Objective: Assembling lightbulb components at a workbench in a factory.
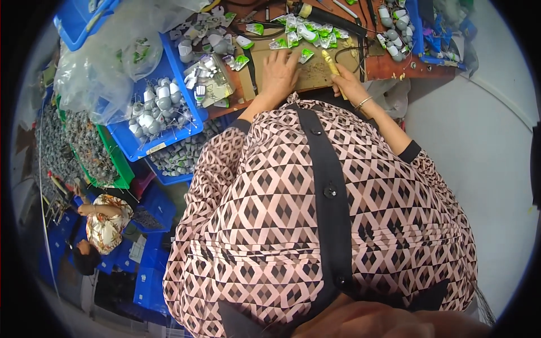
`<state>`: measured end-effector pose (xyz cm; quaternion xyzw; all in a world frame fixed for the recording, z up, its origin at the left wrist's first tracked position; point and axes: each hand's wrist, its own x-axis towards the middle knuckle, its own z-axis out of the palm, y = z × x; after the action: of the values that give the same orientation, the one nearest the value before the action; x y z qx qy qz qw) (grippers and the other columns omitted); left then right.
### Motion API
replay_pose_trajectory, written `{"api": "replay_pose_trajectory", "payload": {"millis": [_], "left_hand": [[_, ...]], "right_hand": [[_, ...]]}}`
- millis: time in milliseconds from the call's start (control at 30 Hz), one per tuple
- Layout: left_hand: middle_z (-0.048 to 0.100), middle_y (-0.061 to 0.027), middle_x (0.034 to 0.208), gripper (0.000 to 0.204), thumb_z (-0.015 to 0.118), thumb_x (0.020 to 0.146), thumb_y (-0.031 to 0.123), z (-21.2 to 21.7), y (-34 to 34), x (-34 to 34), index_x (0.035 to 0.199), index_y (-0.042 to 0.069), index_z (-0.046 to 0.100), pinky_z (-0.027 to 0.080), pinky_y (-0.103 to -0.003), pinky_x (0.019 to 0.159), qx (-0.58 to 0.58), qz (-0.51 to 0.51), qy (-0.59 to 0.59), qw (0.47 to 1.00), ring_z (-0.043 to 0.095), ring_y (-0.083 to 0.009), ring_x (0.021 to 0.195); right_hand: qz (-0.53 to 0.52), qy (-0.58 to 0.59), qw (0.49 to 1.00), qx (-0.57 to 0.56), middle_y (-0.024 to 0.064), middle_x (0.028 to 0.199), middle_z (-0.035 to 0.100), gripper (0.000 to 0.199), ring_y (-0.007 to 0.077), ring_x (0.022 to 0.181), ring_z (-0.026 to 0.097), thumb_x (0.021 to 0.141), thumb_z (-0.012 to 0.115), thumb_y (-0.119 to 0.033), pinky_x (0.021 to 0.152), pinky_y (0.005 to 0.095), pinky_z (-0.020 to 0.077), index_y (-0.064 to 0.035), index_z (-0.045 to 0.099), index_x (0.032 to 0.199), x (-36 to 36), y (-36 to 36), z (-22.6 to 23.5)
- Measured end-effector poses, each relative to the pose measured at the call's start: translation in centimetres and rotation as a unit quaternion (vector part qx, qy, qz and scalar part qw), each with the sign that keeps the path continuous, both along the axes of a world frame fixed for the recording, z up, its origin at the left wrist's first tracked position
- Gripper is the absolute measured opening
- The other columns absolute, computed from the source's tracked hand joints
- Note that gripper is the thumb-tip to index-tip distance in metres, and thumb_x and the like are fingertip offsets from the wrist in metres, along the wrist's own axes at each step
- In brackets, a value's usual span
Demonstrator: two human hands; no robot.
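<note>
My left hand (280,73) lies flat, fingers spread, on a brown work board (315,73) at the top centre. A small green-and-white part (306,54) lies just off its fingertips, with several more of these parts (298,31) scattered beyond. My right hand (348,84), a thin bracelet on its wrist, is closed around a tool with a yellowish wrapped handle (330,62) that points up over the board. My patterned pink-and-black top fills the middle of the view and hides the near edge of the table.
Blue crates (169,132) of grey-and-white parts stand to the left, beside clear plastic bags (96,67) and a green crate (115,163). A blue tray (417,34) of parts sits top right. Another person (104,222) works at lower left among blue crates.
</note>
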<state>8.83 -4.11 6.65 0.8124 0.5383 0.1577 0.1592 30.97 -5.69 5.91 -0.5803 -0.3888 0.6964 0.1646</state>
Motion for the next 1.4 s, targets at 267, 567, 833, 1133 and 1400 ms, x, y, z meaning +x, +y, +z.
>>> {"api": "replay_pose_trajectory", "payload": {"millis": [267, 567, 833, 1133, 1400], "left_hand": [[0.053, -0.0142, 0.098, 0.029, 0.060, 0.074, 0.022, -2.3, -1.2, 1.5, 0.097, 0.006, 0.054, 0.042, -0.042, 0.078, -0.017, -0.026, 0.053, 0.998, 0.051, -0.0300, 0.094], [0.055, -0.0154, 0.090, 0.015, 0.051, 0.079, 0.014, -2.7, -1.8, 3.4, 0.088, 0.003, 0.054, 0.047, -0.041, 0.070, -0.097, 0.027, -0.085, 0.991, 0.055, -0.0311, 0.086], [0.053, -0.0124, 0.090, 0.022, 0.064, 0.071, 0.011, -3.2, 0.8, 0.6, 0.092, 0.007, 0.061, 0.044, -0.040, 0.071, -0.038, 0.066, -0.097, 0.992, 0.052, -0.0312, 0.084], [0.054, -0.0109, 0.081, 0.020, 0.068, 0.070, 0.015, -2.5, 0.6, 0.0, 0.086, 0.007, 0.061, 0.044, -0.040, 0.070, -0.046, 0.085, -0.082, 0.992, 0.053, -0.0301, 0.081], [0.053, -0.0100, 0.083, 0.020, 0.068, 0.069, 0.017, -2.4, 0.7, 0.6, 0.084, 0.008, 0.058, 0.043, -0.039, 0.071, -0.036, 0.079, -0.052, 0.995, 0.052, -0.0289, 0.083]], "right_hand": [[-0.043, -0.064, 0.985, 0.156, 0.0033, 0.089, 0.058, 0.042, 0.0077, 0.066, 0.051, 0.086, 0.055, -0.018, 0.054, 0.0214, 0.0413, -0.0102, 0.040, 0.125, -1.4, -2.0, 0.6], [-0.076, -0.028, 0.996, 0.046, 0.0011, 0.076, 0.052, 0.044, 0.0072, 0.055, 0.050, 0.085, 0.054, -0.016, 0.050, 0.0205, 0.0451, -0.0078, 0.040, 0.126, 0.9, -2.0, -0.4], [0.135, -0.206, 0.937, 0.248, 0.0131, 0.084, 0.063, 0.035, 0.0259, 0.077, 0.061, 0.086, 0.046, -0.020, 0.068, 0.0344, 0.0458, -0.0129, 0.045, 0.120, -1.2, -0.2, 1.4], [0.237, -0.268, 0.893, 0.272, 0.0196, 0.089, 0.061, 0.033, 0.0369, 0.082, 0.058, 0.083, 0.048, -0.017, 0.071, 0.0450, 0.0454, -0.0112, 0.054, 0.116, -3.0, 1.4, 5.9], [0.272, -0.291, 0.874, 0.280, 0.0203, 0.087, 0.061, 0.034, 0.0372, 0.081, 0.058, 0.082, 0.047, -0.015, 0.071, 0.0458, 0.0459, -0.0110, 0.054, 0.116, -3.4, 1.7, 5.7]]}}
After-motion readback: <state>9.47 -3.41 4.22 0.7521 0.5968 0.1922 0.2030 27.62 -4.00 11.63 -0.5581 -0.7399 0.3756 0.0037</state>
